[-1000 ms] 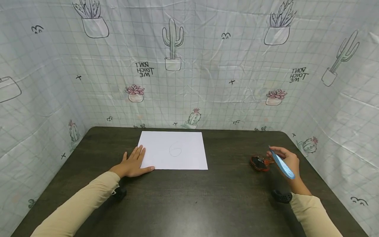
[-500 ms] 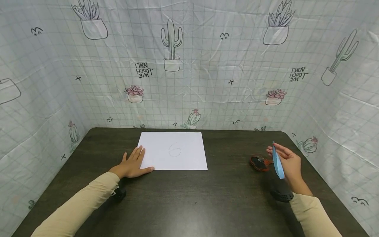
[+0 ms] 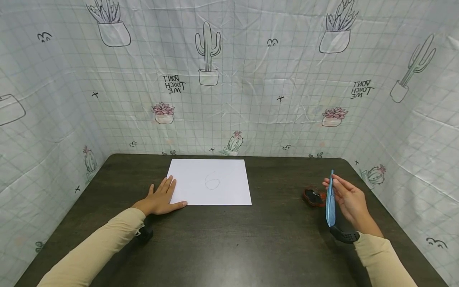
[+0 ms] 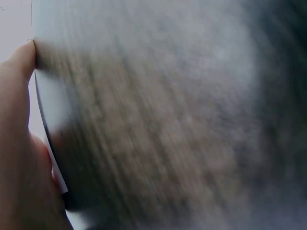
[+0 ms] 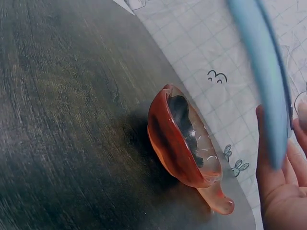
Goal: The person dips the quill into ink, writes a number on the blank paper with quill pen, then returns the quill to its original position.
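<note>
My left hand (image 3: 157, 200) rests with spread fingers on the left edge of a white sheet of paper (image 3: 231, 193). A faint curved line like a 6 is drawn on that sheet. At the right, my right hand (image 3: 353, 202) pinches a slim light-blue tapered tool (image 3: 330, 207) above the table; its kind cannot be told. In the right wrist view the blue tool (image 5: 264, 72) is blurred and stands along the fingers. Just left of this hand sits a small orange see-through dish (image 5: 165, 139) with a short handle and dark contents, not touched by the hand.
The dark wooden table (image 3: 222, 247) has a patterned cloth (image 3: 251, 99) hanging behind it and at both sides. A black band (image 3: 344, 236) is around the right wrist. The left wrist view shows mostly blurred tabletop (image 4: 144, 143).
The blue tool has turned in my right hand from slanting to nearly upright, its broad near end swinging left. The left hand and the paper have stayed in place.
</note>
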{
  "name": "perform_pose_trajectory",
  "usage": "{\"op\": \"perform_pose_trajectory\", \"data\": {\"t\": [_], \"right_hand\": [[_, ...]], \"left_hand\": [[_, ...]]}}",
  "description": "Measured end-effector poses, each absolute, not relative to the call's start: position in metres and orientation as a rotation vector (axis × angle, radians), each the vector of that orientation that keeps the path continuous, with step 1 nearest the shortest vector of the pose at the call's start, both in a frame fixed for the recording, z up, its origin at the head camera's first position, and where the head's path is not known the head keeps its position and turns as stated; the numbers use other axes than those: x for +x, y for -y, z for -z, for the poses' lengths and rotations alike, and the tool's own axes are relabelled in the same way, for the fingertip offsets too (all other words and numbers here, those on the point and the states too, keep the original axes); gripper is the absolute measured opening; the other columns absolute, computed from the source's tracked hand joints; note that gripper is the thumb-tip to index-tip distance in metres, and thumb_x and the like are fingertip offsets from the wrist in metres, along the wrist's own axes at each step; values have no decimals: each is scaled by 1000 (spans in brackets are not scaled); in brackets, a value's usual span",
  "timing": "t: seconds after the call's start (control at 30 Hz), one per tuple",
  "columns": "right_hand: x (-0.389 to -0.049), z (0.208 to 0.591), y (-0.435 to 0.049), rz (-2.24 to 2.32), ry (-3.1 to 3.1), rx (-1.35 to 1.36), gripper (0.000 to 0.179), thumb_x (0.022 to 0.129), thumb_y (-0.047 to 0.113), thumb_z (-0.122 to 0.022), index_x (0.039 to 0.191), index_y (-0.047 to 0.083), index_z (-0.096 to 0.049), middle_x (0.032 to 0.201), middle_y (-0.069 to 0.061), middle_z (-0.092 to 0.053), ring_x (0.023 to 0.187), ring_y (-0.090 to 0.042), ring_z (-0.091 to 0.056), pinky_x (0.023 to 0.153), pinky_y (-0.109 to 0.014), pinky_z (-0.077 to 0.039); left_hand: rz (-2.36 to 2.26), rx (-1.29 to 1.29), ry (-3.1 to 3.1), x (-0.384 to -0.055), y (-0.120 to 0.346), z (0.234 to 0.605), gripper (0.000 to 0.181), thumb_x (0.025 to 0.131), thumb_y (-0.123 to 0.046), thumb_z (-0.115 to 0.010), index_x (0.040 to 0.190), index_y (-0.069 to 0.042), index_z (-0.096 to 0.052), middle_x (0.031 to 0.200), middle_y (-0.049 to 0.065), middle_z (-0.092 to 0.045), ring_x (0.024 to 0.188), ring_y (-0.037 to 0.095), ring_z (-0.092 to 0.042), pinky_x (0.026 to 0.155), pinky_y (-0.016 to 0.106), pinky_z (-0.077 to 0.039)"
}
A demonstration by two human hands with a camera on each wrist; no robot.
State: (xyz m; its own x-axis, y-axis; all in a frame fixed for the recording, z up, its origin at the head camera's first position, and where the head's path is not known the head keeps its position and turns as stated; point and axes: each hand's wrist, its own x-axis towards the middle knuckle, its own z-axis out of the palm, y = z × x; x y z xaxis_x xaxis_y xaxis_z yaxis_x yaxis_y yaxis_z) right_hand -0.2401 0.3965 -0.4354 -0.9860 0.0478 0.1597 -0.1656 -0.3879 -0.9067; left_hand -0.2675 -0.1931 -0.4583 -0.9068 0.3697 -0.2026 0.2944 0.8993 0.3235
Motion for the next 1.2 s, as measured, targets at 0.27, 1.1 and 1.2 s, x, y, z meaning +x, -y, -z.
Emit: {"op": "perform_pose_trajectory", "data": {"t": [0.27,1.1,1.2], "right_hand": [[-238,432,-399,-2483,1798,81,28,96,-2,-53,114,15,-67,104,-1,-73,94,-11,-70,74,-21,-54],[-239,426,-454,-1699,2921,-243,56,94,39,-61,134,0,-55,104,13,-69,92,11,-54,81,-26,-52],[-237,424,-455,-1546,3052,-234,62,94,38,-61,133,-9,-51,109,-1,-71,94,4,-56,85,-36,-53]], "left_hand": [[-415,499,-2799,-267,194,459,106,87,-75,-39,153,-1,0,159,20,7,146,37,7,107,67,9],[-425,503,-2804,-270,196,464,110,85,-79,-35,153,-1,0,159,19,7,146,36,9,106,68,10],[-431,498,-2793,-268,195,460,109,85,-78,-36,153,-1,0,159,20,8,146,36,9,106,67,11]]}}
